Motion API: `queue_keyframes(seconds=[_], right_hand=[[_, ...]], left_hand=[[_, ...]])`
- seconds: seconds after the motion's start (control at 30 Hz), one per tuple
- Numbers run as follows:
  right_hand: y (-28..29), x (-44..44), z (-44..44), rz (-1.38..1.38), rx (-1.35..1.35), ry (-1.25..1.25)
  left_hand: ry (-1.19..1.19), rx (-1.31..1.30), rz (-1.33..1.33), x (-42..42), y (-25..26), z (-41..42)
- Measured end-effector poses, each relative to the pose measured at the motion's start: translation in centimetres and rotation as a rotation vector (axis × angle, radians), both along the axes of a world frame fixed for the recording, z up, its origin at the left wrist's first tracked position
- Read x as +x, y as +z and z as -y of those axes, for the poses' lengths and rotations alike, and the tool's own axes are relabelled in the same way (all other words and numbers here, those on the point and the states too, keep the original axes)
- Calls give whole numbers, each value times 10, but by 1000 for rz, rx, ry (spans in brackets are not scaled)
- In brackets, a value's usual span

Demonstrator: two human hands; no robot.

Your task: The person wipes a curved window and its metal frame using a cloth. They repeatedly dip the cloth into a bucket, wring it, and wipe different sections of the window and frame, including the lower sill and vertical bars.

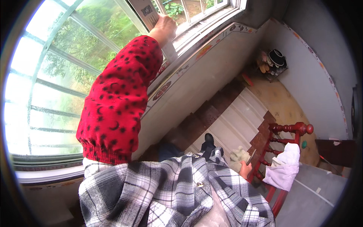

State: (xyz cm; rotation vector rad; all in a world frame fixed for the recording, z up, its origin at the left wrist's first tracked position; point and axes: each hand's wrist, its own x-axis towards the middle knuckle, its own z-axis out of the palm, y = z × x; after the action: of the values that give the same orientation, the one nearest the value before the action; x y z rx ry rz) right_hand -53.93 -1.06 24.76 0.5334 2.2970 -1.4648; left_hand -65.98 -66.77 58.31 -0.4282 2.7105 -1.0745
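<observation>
My left hand [164, 27], at the end of a red sleeve cover [116, 99] with black moons and stars, reaches up to the window. Its fingers curl around the upright edge of a sliding window sash [144, 12], which bears a printed code. On the left lies the glass pane [85, 42], with bars and greenery behind it. Low on the right, my right hand [245, 169] holds a cleaning tool with a fluffy pale pad [239, 154] and a thin dark edge. Part of that tool and of the hand is hidden by the plaid coat [175, 181].
Below me a staircase [235, 113] with pale treads descends to a tan floor [286, 109]. A red wooden banister [303, 129] stands at right, a white cloth [283, 167] draped over it. Shoes and a black hat fill a rack [273, 63] in the far corner.
</observation>
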Motion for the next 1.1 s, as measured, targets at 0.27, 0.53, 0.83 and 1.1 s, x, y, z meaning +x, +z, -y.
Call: queue_keyframes(seconds=[0.27, 0.53, 0.83, 1.1], right_hand=[[-16, -32, 16, -63, -126, 52], [-27, -55, 43, 20, -202, 130], [-16, -78, 68, 74, -250, 236], [59, -119, 129, -93, -228, 626]], left_hand=[[-123, -10, -49, 75, -12, -10], [-58, 109, -113, 170, -4, -30], [47, -36, 24, 177, 9, -50], [82, 99, -132, 178, 9, -71]])
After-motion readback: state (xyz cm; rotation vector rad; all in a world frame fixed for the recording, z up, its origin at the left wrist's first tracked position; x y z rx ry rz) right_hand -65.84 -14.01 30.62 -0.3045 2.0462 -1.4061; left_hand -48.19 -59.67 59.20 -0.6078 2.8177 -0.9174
